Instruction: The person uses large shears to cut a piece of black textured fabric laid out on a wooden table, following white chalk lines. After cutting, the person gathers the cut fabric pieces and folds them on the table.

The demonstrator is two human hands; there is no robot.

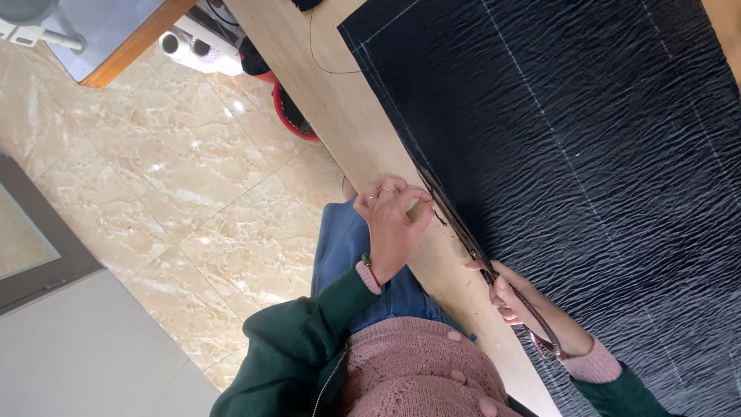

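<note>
A large black crinkled fabric [587, 154] with white chalk lines lies on a pale wooden table [347, 100]. My right hand [513, 297] grips dark-handled scissors [494, 274], whose blades run along the fabric's edge near the table's rim. My left hand [390, 224], with a ring on one finger, pinches a thin strip of the black fabric at that cut edge, just ahead of the blades. Both arms wear green sleeves over pink knitted cuffs.
Beige marble floor tiles [177, 177] lie beside the table. A red round object [289, 116] and a white device [197, 46] sit on the floor near the table's far end. A grey panel [85, 347] is at the lower left. A black thread [324, 66] curls on the table.
</note>
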